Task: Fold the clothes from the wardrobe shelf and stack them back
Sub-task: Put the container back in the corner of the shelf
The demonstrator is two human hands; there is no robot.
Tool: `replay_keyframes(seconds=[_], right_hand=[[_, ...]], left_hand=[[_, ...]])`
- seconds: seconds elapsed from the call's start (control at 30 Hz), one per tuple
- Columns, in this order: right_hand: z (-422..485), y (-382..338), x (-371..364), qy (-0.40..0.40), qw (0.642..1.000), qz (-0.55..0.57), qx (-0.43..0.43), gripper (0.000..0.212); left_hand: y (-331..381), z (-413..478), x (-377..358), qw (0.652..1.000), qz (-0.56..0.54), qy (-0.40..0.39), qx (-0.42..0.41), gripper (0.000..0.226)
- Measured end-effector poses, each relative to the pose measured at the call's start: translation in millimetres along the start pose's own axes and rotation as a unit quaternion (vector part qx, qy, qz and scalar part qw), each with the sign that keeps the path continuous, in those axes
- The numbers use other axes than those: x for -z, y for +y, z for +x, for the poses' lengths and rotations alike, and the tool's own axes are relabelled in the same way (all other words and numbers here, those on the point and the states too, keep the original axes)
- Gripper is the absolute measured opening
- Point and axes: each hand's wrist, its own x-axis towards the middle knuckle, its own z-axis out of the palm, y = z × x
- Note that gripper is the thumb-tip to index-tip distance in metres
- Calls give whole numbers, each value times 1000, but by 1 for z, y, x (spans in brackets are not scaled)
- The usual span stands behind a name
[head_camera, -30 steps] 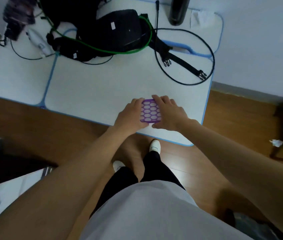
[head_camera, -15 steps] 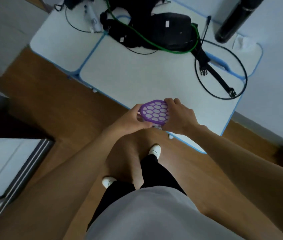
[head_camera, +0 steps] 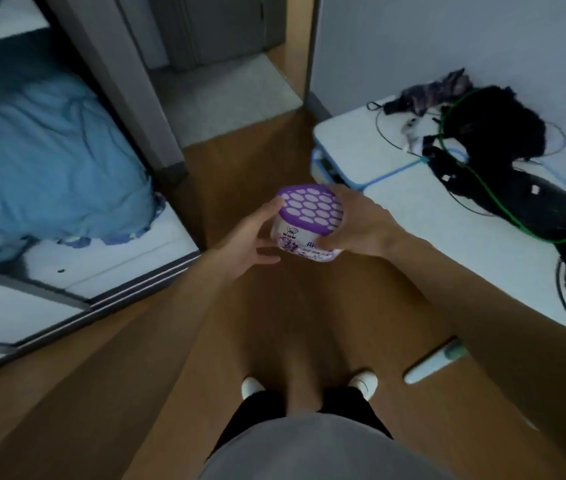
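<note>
Head view now looks along the wooden floor [head_camera: 274, 323] instead of down onto the table [head_camera: 447, 237], which has swung off to the right with its black bag and cables [head_camera: 517, 202]. On the left the open wardrobe has come into sight. A blue heap of fabric [head_camera: 42, 161] lies unfolded on the white wardrobe shelf [head_camera: 111, 258], reaching almost to the shelf's front edge by the sliding-door track. The tub with the purple honeycomb lid [head_camera: 309, 216], which a second ago sat at the near edge of the table under both hands, is now off it and held over the floor between table and wardrobe. The right hand [head_camera: 361, 223] grips the tub's right side, thumb across the label. The left hand [head_camera: 250, 237] cups the other side, thumb at the lid's rim and fingers beneath. Folding has probably not begun: the person seems to be carrying the tub toward the shelf, and both hands must be emptied before they can take up the fabric
</note>
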Motion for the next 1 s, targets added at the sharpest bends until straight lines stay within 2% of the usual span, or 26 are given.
replay_keyframes(seconds=[0.2,0.3,0.37,0.47,0.53,0.63,0.73,1.0], right_hand=[[44,-138,-11,-28,986,-10,163,95],[61,-198,-14,-16,973,-3,231,90],[71,-235,-17,-26,965,39,258,83],[85,-289,-25,-56,956,145,247,59],[96,-322,-34,-96,946,233,202,45],[113,-368,-48,-200,912,340,112,45],[132,-409,-57,-253,887,374,99,46],[206,-508,-69,-242,870,402,149,32]], left_hand=[[46,-84,95,983,-54,152,-91,37],[63,-117,137,961,-107,223,-123,51],[73,-135,166,943,-143,268,-137,55],[90,-160,207,921,-172,313,-158,50],[101,-175,233,910,-181,331,-171,49],[114,-192,268,895,-196,351,-191,53],[131,-202,302,883,-202,373,-203,59],[215,-200,393,874,-157,411,-208,53]])
